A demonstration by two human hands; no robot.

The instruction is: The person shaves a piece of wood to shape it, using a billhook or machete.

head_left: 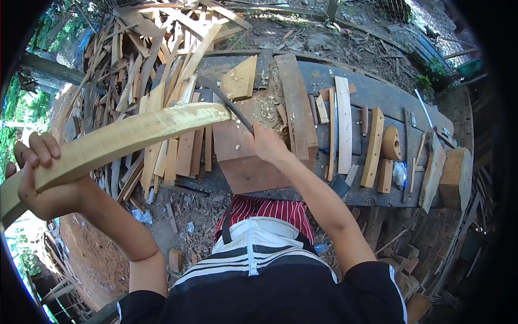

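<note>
A long, curved, pale wooden beam [135, 129] slants from the lower left up to the middle. My left hand [40, 170] is wrapped round its lower left part. My right hand [265, 141] is closed on the near end of a long dark metal tool [234, 108], which extends up and left past the beam's far end. The beam's end looks rough and lies against the tool. Beneath them sits a large reddish-brown wood block [251, 175], with wood chips on top. Whether the tool has a handle inside my right hand is hidden.
A dark workbench [324, 75] bears an upright plank [294, 102], a white curved strip [343, 124], a curved piece with holes [372, 148], a wooden plane-like block [390, 143] and a wood stump [456, 178]. Scrap wood [129, 59] is heaped at the upper left.
</note>
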